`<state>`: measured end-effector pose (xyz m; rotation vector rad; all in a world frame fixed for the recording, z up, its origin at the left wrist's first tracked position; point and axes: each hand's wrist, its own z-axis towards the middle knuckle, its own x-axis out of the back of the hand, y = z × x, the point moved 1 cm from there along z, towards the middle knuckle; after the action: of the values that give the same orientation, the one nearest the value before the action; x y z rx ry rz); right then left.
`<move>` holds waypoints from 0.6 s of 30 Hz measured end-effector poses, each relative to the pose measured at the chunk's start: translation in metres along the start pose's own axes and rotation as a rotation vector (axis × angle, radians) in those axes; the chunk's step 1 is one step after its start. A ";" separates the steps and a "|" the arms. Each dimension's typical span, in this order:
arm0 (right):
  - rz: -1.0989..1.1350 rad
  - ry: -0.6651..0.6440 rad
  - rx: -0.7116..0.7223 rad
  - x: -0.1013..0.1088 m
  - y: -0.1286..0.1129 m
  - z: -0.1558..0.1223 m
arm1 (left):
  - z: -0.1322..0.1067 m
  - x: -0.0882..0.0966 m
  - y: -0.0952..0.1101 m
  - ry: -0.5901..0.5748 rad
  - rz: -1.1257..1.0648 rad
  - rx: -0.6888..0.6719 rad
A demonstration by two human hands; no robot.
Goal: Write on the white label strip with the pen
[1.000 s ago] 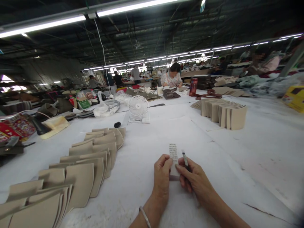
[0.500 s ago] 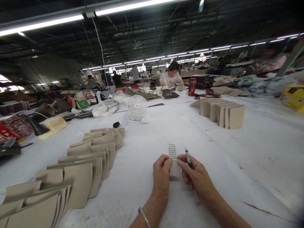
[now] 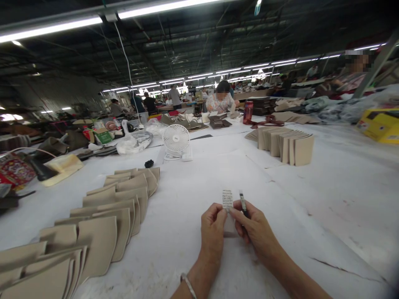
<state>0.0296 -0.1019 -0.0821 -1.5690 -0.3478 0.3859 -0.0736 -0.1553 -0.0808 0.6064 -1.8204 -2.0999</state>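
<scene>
Between the fingertips of my left hand (image 3: 212, 222) is a narrow white label strip (image 3: 227, 198) with rows of dark print. My right hand (image 3: 253, 227) meets it from the other side, its thumb at the strip's lower part. A pen (image 3: 242, 202) with a dark barrel and pale upper end is tucked in my right fingers, pointing up. Both hands hover over the white tabletop (image 3: 193, 207), and the strip's lower end is partly hidden by the fingers.
Beige padded pieces (image 3: 96, 241) overlap in a long row at left. More beige pieces (image 3: 286, 145) stand fanned at right. A white fan (image 3: 176, 139) and a small black object (image 3: 149, 163) lie ahead. Across the table sits a co-worker (image 3: 220, 101) beside a red bottle (image 3: 248, 112).
My right hand has moved slightly left, its thumb closer to my left thumb on the strip. Less of the strip shows above the fingers. The whole view has shifted a little.
</scene>
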 end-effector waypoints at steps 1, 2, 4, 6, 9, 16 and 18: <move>-0.001 0.002 0.001 0.000 0.000 0.000 | 0.000 0.000 0.000 -0.004 0.002 -0.003; -0.002 0.004 0.001 0.000 0.000 0.000 | 0.000 -0.001 -0.001 -0.008 0.004 -0.005; -0.003 0.008 0.001 0.001 0.000 0.000 | -0.001 -0.002 -0.001 -0.014 0.009 -0.009; -0.003 0.010 -0.001 0.001 0.000 0.001 | -0.002 -0.002 -0.002 -0.020 0.012 -0.014; -0.002 0.011 -0.004 0.001 -0.001 0.001 | -0.002 -0.002 -0.002 -0.021 0.016 -0.015; -0.005 -0.003 0.002 -0.001 -0.003 -0.001 | -0.002 -0.002 -0.003 -0.029 0.004 -0.018; -0.006 0.000 0.002 -0.001 -0.003 -0.001 | -0.002 -0.002 -0.003 -0.040 -0.001 -0.023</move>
<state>0.0292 -0.1032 -0.0791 -1.5660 -0.3524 0.3816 -0.0707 -0.1555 -0.0842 0.5633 -1.8144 -2.1455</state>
